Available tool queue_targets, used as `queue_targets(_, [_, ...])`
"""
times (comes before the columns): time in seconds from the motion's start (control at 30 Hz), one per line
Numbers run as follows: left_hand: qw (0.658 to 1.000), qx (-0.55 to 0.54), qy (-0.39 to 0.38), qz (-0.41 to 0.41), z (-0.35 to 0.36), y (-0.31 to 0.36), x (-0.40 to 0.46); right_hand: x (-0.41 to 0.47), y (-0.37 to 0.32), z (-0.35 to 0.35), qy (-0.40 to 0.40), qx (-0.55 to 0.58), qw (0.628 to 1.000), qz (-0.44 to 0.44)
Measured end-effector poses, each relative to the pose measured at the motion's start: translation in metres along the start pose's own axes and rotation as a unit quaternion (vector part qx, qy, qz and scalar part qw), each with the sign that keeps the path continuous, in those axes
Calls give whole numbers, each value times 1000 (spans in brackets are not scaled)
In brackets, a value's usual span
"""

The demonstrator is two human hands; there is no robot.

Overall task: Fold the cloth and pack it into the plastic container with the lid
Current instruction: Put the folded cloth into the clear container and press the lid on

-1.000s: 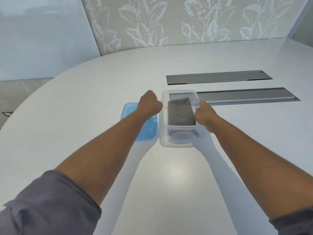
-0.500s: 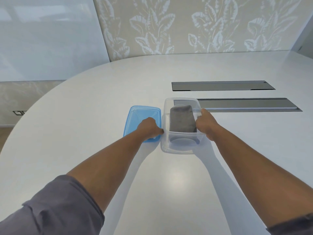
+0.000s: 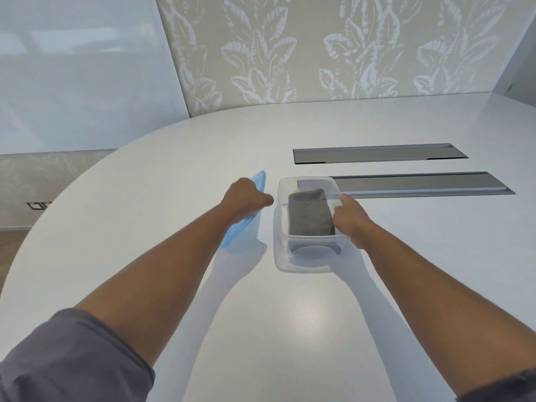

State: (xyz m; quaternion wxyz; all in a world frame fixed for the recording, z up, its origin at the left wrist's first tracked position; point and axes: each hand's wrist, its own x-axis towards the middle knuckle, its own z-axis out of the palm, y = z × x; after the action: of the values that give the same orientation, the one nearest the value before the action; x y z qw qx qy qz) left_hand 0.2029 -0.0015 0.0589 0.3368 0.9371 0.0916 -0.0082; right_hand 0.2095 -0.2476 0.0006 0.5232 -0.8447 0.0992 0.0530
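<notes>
The folded grey cloth (image 3: 311, 212) lay inside the clear plastic container (image 3: 304, 264), which stood on the white table (image 3: 145, 184) just in front of the nearer of 2 grey recessed slots (image 3: 417, 185). The right hand (image 3: 349, 217) gripped the container's right rim, its fingers curled over the edge, apparently to steady the box while the cover was brought across. The left hand (image 3: 245, 198) clenched the blue lid (image 3: 246, 216) at its right edge and held it tilted steeply, left edge down near the tabletop, probably so that it could swing over the opening.

Compared with the picture 0.5 s before, the lid, then lying flat on the table just left of the container, had been raised onto its edge; the container, cloth and right hand's hold appeared unchanged. Closing remained the 1 step not yet done.
</notes>
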Motion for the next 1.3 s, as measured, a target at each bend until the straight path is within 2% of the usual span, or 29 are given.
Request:
queue_targets(0.13, [998, -64, 4, 16, -17, 21, -7, -6, -1, 5, 1, 21, 1000, -13])
queue_targets(0.5, [988, -114, -24, 101, -43, 83, -43, -21, -7, 19, 19, 56, 998, 7])
queue_targets(0.7, [967, -232, -84, 72, -47, 84, -55, -27, -8, 26, -11, 125, 991, 36])
queue_targets(0.8, [930, -343, -117, 57, -39, 68, -53, -28, -8, 24, 20, 239, 968, 68])
queue_targets(0.9, [865, -476, -154, 38, -29, 46, -50, -28, -14, 16, 93, 288, 951, 56])
queue_targets(1.0, [817, -549, -172, 18, -17, 33, -49, -29, -26, 10, 68, 300, 951, 24])
queue_targets(1.13, [790, -593, -153, -17, -4, 26, -47, -31, -36, 8, 49, 304, 951, 2])
queue_targets(1.17, [798, -586, -134, -33, 0, 26, -47, -32, -37, 9, 58, 293, 954, -2])
queue_targets(1.2, [823, -555, -109, -51, 3, 26, -46, -32, -36, 9, 66, 281, 957, -8])
queue_targets(1.3, [922, -377, -35, -80, 12, 20, -42, -31, -35, 8, 77, 255, 964, -23])
